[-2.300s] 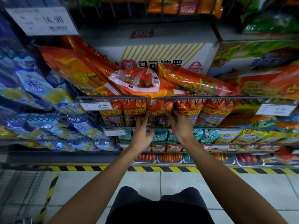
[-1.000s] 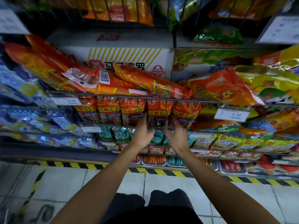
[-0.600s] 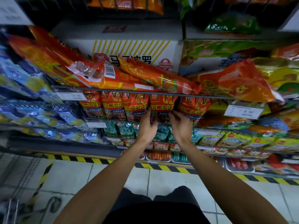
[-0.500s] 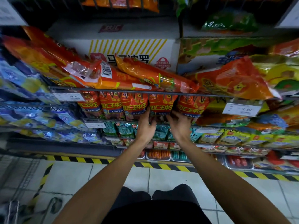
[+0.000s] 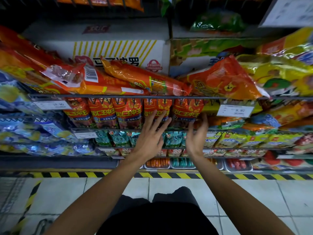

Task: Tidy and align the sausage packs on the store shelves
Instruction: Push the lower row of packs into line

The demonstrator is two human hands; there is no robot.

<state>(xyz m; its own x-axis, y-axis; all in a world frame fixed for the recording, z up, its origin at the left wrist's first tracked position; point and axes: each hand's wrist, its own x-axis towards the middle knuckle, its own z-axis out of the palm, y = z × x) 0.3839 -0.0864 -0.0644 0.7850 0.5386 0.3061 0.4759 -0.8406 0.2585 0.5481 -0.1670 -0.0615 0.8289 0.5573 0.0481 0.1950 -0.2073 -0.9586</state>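
Left hand point(image 5: 149, 133) spread, fingertips on hanging sausage packs point(image 5: 157, 111), right hand point(image 5: 197, 133) open, fingers reaching under neighbouring pack point(image 5: 187, 111).

Shop aisle: wire shelves point(image 5: 118, 96) of packaged sausages above the hands, price tags point(image 5: 235, 110) clipped beside them.

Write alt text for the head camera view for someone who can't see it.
A person's left hand and right hand, fingers spread open, reach toward a row of upright red sausage packs hanging on a store shelf. Larger orange packs lie jumbled on the shelf above, with white price tags clipped to the rails.
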